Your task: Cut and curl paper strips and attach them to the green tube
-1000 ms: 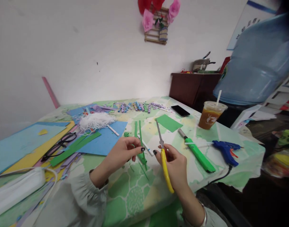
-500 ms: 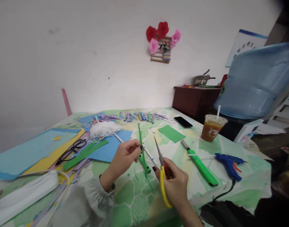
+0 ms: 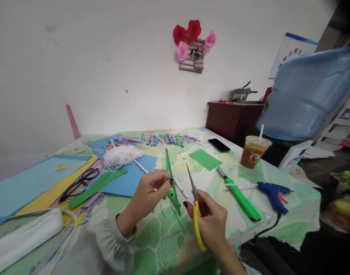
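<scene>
Between the thumb and fingers of my left hand (image 3: 150, 194) is a narrow green paper strip (image 3: 168, 162), its lower end hanging toward the table. My right hand (image 3: 212, 219) is closed around scissors (image 3: 195, 217) with yellow and red handles; the blades point up and away, close together. On the table behind the strip lies a white stick (image 3: 181, 188) with a blue band. A green rolled paper piece (image 3: 170, 194) shows partly behind the strip. Thin green offcuts (image 3: 176, 217) rest on the tablecloth just below. The scissors and the strip are apart.
To the right are a green lighter (image 3: 243, 200), a blue glue gun (image 3: 274, 194), a drink cup (image 3: 253, 152) and a phone (image 3: 219, 145). A green paper rectangle (image 3: 205, 159) lies ahead. White string (image 3: 122, 156), glasses (image 3: 80, 183), coloured sheets (image 3: 31, 179) and a mask (image 3: 26, 238) occupy the left.
The view has shifted slightly, so the surroundings sit a little left and higher. The green strip's lower end has swung a little. Both hands keep their holds.
</scene>
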### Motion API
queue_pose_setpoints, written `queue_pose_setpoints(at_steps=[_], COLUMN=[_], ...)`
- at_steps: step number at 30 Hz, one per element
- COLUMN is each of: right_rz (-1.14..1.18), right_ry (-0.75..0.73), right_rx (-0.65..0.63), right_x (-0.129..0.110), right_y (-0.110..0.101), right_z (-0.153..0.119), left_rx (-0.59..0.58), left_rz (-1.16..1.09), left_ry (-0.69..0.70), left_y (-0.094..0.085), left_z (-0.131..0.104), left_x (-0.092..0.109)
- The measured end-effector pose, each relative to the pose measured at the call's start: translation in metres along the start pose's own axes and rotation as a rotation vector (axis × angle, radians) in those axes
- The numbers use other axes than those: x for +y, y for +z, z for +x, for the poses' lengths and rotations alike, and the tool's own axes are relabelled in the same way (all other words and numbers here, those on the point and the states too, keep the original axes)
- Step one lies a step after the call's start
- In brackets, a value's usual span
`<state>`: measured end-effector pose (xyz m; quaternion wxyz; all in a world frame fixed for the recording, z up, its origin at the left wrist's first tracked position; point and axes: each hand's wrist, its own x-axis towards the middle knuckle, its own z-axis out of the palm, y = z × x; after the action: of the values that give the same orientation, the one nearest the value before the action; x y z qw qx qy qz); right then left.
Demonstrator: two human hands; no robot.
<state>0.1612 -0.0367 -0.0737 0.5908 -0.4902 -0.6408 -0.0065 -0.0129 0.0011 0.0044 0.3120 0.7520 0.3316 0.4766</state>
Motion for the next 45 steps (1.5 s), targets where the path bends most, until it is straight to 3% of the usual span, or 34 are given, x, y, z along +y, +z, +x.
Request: queue_pose_setpoints(at_steps=[20,30,35,37,42,45], right_rz=[0.024,0.01,0.056,0.101,0.097,0.054], right_ry=[-0.042,-0.027,0.05,0.104,0.154,0.128], right_rx=[0.002,0.011,0.044,-0.007,-0.308,-0.37], right_x=[-0.004,-0.002,0.001,0.001,-0.009,-0.017], right_y=[-0.003,-0.002,-0.002,-0.004,-0.016,-0.022], right_z=[-0.001,-0.003,-0.006,-0.006,0.0,0.005], left_rx=[0.012,0.111,0.185,0.193,0.164,0.139], left_rz=[-0.042,-0.077,-0.106,-0.132,-0.198,-0.242], left_ry=[-0.022,-0.134,-0.154,-0.176,-0.23,-0.252], left_y=[0.003,0.002,0.001,0.001,0.0,0.001], left_z=[-0.001,0.0,0.002,0.002,0.0,-0.001], left_x=[0.008,0.005,0.004,0.003,0.0,-0.001])
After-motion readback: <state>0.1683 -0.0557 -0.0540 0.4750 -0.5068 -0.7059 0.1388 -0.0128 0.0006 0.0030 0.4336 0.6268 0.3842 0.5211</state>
